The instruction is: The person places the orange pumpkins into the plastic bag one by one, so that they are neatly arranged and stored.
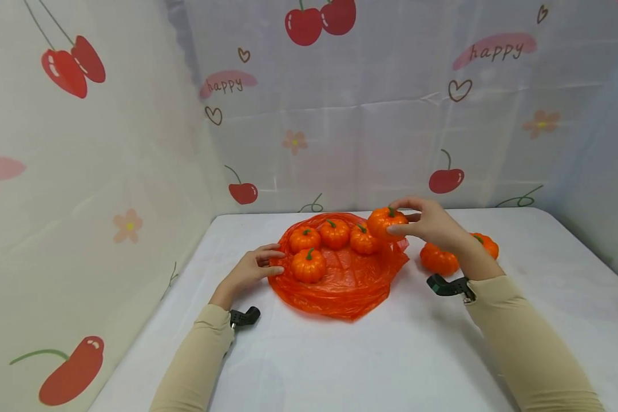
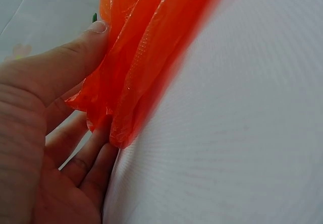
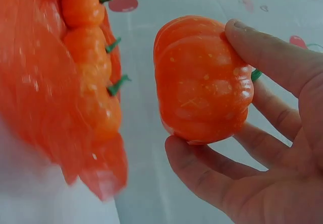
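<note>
My right hand (image 1: 432, 223) pinches a small orange pumpkin (image 3: 202, 80) with a green stem between thumb and fingers. In the head view it overlaps the right rim of a red plastic bag (image 1: 350, 294); the right wrist view shows it raised beside the bag. Several similar pumpkins (image 1: 309, 266) sit inside the spread-open bag, grouped at its left and back. At the bag's left side, my left hand (image 1: 254, 263) holds the crinkled edge, thumb on one side and fingers tucked behind the plastic (image 2: 136, 67).
Two more pumpkins lie on the white table (image 1: 309, 360) right of the bag: one pumpkin (image 1: 438, 260) beneath my right wrist, another pumpkin (image 1: 486, 245) partly behind the forearm. A cherry-printed curtain (image 1: 360, 131) stands along the table's back and left.
</note>
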`<state>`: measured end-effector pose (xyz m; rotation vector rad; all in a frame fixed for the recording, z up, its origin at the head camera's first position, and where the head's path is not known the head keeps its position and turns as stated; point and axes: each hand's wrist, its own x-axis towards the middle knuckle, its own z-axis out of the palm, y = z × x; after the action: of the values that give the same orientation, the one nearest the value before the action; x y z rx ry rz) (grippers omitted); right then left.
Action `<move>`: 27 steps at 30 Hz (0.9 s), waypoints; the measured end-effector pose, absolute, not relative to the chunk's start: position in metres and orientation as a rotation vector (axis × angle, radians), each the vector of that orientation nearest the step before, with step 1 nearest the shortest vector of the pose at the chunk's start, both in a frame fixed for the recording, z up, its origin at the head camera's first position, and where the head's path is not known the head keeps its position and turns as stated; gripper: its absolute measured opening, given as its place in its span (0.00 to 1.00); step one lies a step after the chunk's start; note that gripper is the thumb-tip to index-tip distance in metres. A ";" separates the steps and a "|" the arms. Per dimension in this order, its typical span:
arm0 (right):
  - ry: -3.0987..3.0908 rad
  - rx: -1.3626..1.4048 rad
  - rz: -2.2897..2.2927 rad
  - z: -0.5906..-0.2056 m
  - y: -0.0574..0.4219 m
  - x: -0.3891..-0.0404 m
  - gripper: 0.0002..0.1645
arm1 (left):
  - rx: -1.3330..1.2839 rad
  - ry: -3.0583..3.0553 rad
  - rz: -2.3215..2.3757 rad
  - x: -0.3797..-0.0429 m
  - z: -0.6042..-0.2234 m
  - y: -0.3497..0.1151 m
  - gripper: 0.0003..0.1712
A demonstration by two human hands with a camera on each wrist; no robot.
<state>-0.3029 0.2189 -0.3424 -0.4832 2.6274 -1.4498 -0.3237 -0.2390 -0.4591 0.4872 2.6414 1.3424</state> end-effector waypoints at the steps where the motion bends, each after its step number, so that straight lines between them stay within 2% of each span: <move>1: 2.614 -0.489 -1.454 -0.344 0.214 -0.305 0.37 | 0.487 2.642 1.345 -0.324 -0.459 -0.239 0.26; 20: 2.558 -0.677 -1.392 -0.381 0.141 -0.328 0.30 | 0.497 2.630 1.364 -0.323 -0.460 -0.239 0.26; 27: 2.658 -0.666 -1.214 -0.389 0.130 -0.327 0.31 | 0.478 2.638 1.367 -0.324 -0.461 -0.239 0.25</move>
<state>-0.3275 0.1295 -0.3890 -0.6660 2.6576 -1.2144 -0.3244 -0.2393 -0.4613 0.4778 2.6380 1.3671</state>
